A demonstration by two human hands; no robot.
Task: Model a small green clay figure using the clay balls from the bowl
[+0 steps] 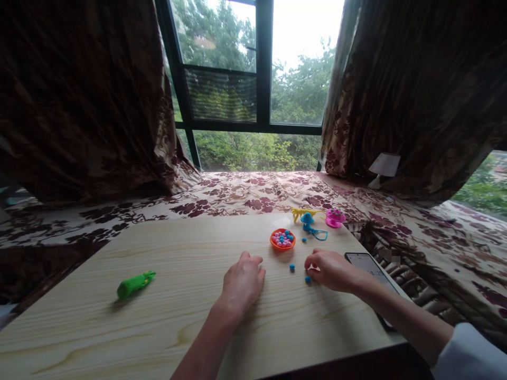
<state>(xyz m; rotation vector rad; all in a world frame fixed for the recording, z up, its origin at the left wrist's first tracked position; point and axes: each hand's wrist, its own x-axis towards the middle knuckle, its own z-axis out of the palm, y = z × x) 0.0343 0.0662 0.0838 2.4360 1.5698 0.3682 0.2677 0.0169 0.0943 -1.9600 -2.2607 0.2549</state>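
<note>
My left hand (243,282) rests on the table with fingers loosely bent, the thumb apart from them, and nothing in it. Over to the right, my right hand (330,270) has its thumb and fingers curled together near the tabletop; whether something small is between the tips is hidden. Just below those fingertips lies a small blue ball (308,279), and another blue ball (292,267) sits between the two hands. A third blue ball (304,240) is farther back. Beyond my hands, an orange bowl (271,245) holds several pink and blue balls.
A blue mushroom-shaped toy (307,221), a yellow toy (301,213) and a pink toy (335,218) stand at the table's back right. A phone (366,264) lies beneath my right forearm. At left is a green toy (134,285) on the wooden table (178,327).
</note>
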